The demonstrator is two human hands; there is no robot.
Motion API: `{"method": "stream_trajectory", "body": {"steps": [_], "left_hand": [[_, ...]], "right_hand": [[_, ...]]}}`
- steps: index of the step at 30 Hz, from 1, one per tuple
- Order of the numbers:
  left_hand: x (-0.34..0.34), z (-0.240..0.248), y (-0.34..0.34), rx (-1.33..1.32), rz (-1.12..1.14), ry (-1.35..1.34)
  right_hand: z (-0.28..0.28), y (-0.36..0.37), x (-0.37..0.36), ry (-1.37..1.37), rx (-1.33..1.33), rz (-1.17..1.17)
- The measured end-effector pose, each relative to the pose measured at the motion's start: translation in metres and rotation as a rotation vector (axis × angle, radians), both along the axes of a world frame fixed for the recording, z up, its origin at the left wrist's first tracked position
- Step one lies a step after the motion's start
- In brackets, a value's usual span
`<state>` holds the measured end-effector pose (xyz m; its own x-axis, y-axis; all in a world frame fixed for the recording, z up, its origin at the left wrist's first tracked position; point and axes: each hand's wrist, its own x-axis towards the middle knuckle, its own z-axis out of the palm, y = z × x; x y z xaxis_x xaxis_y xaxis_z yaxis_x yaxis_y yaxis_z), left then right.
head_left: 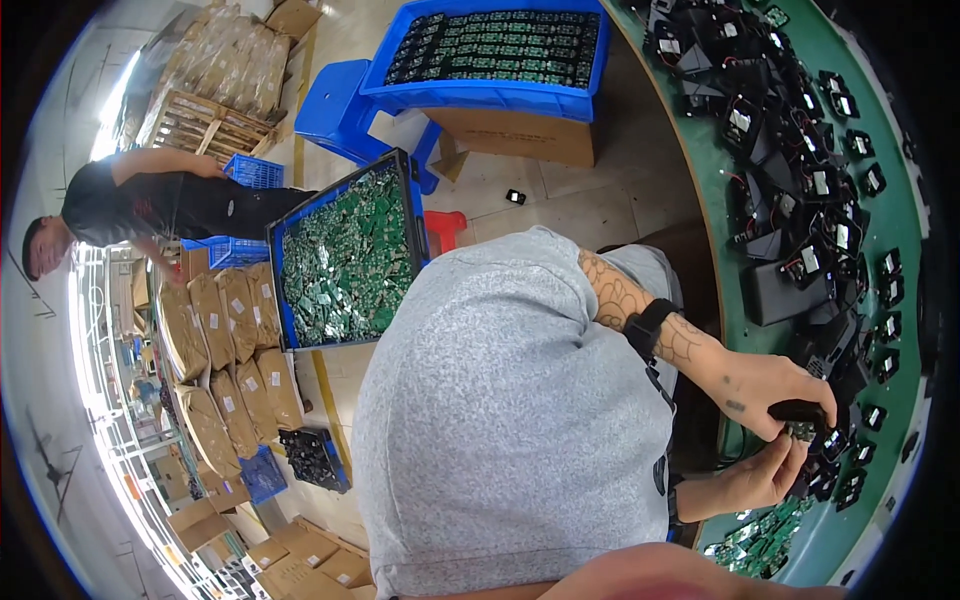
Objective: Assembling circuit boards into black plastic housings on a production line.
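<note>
Above the right side of the green bench, my left hand (775, 390), on a tattooed forearm with a black wristband, curls its fingers around a small black plastic case (795, 411). Just below it, my right hand (755, 487) pinches a small circuit board (801, 431) against the case's open side. The two hands nearly meet there, and their fingers cover part of both pieces. Under my right hand lies a pile of green circuit boards (760, 540). Black housings with wires (800, 262) are heaped along the bench beyond my left hand.
Small black modules (888, 330) stand in rows along the bench's far side. A blue bin of boards (485, 92) rests on a cardboard box beside a blue stool (335, 100). Behind me are a tray of loose boards (345, 255), a co-worker (150, 200) and brown sacks (215, 330).
</note>
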<state>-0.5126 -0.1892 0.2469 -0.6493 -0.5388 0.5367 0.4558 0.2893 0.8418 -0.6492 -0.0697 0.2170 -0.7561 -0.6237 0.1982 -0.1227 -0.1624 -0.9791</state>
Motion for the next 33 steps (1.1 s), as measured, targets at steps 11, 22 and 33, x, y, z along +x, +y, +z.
{"method": "stream_trajectory", "body": {"steps": [11, 22, 33], "left_hand": [[-0.008, 0.012, 0.006, -0.117, 0.035, -0.073], [0.000, -0.008, 0.012, -0.133, -0.011, -0.045], [-0.008, -0.018, 0.010, -0.238, -0.123, -0.136]], "right_hand": [[0.016, 0.010, 0.027, -0.042, -0.055, -0.116], [0.035, 0.007, 0.042, -0.048, -0.117, -0.024], [0.024, 0.019, 0.041, 0.024, -0.064, -0.067]]}}
